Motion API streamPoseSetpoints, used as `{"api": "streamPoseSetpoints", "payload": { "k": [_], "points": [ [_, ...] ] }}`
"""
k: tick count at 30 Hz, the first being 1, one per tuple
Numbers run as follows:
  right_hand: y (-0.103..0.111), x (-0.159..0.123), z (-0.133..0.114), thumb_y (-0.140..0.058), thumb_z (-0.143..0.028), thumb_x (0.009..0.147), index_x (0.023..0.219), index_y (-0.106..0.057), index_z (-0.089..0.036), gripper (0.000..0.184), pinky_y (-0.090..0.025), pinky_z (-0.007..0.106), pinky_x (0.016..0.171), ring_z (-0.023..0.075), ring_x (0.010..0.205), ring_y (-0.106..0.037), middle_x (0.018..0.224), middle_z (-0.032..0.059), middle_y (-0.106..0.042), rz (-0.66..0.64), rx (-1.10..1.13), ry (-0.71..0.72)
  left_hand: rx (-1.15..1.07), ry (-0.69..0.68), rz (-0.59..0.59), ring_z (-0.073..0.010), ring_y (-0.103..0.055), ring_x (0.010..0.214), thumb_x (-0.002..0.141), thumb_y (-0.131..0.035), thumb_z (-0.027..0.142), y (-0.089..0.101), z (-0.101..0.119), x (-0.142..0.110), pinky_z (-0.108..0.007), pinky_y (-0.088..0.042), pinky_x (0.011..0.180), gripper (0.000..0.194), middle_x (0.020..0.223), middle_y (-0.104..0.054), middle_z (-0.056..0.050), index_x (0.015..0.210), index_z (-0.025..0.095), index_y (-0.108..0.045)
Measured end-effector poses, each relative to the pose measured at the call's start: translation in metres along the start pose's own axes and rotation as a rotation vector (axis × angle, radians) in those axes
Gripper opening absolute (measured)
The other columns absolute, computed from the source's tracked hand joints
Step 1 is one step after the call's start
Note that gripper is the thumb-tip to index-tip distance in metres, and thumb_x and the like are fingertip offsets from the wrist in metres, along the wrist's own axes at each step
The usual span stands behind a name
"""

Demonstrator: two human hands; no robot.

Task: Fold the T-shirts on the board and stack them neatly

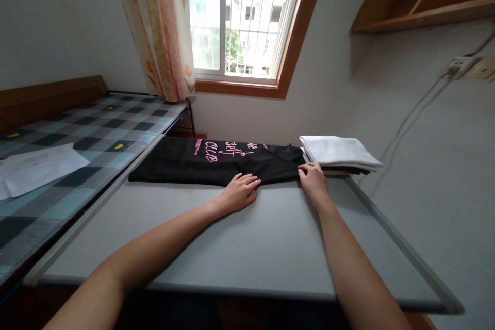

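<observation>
A black T-shirt [178,164] with pink lettering lies folded lengthwise across the far part of the table. My left hand [240,192] rests on its near edge, fingers stretched out over the cloth and the table. At the shirt's right end, my right hand [312,178] pinches the corner of the black fabric between thumb and fingers. Just beyond that hand is a stack of folded clothes [340,150], white on top with darker layers beneath.
The grey-white table [232,247] has a raised rim. A bed [147,118] with a checked cover adjoins it on the left, bearing paper sheets [42,167]. Behind are a curtain [166,26] and a barred window [251,15]. Cables hang from a wall socket [460,67] below a wooden shelf [425,18].
</observation>
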State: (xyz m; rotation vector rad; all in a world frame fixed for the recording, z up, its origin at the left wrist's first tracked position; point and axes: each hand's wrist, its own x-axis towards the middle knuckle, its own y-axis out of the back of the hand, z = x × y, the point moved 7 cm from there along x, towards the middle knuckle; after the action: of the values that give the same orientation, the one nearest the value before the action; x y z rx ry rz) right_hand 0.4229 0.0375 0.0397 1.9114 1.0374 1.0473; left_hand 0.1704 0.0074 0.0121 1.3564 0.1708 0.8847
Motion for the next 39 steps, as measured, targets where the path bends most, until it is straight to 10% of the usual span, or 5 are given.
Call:
{"api": "streamPoseSetpoints", "payload": {
  "k": [23, 31, 39],
  "points": [
    [-0.003, -0.005, 0.025, -0.05, -0.023, 0.088, 0.109, -0.07, -0.023, 0.03, -0.048, 0.034, 0.078, 0.0255, 0.095, -0.063, 0.111, 0.0129, -0.065, -0.06, -0.094, -0.245, 0.013, 0.02, 0.028, -0.0236, -0.05, 0.13, 0.093, -0.047, 0.025, 0.004, 0.0, -0.001, -0.046, -0.035, 0.109, 0.037, 0.136, -0.059, -0.007, 0.127, 0.021, -0.06],
    [0.005, -0.011, -0.008, -0.047, -0.013, 0.084, 0.11, -0.07, -0.021, 0.035, -0.046, 0.034, 0.075, 0.024, 0.09, -0.063, 0.114, 0.0136, -0.057, 0.044, -0.202, -0.059, 0.026, -0.056, 0.067, -0.0258, -0.05, 0.128, 0.092, -0.049, 0.023, 0.002, -0.002, 0.0, -0.045, -0.04, 0.106, 0.035, 0.132, -0.061, -0.008, 0.124, 0.021, -0.063],
    [-0.034, -0.032, -0.077, -0.046, -0.034, 0.096, 0.081, -0.063, -0.019, 0.027, -0.04, 0.03, 0.08, 0.0205, 0.087, -0.057, 0.086, 0.0068, -0.064, -0.073, -0.087, 0.543, 0.062, -0.054, 0.129, -0.0234, -0.055, 0.108, 0.09, -0.051, 0.022, 0.009, 0.0, 0.0, -0.04, -0.049, 0.094, 0.034, 0.118, -0.06, -0.011, 0.12, 0.021, -0.066]
  ]
}}
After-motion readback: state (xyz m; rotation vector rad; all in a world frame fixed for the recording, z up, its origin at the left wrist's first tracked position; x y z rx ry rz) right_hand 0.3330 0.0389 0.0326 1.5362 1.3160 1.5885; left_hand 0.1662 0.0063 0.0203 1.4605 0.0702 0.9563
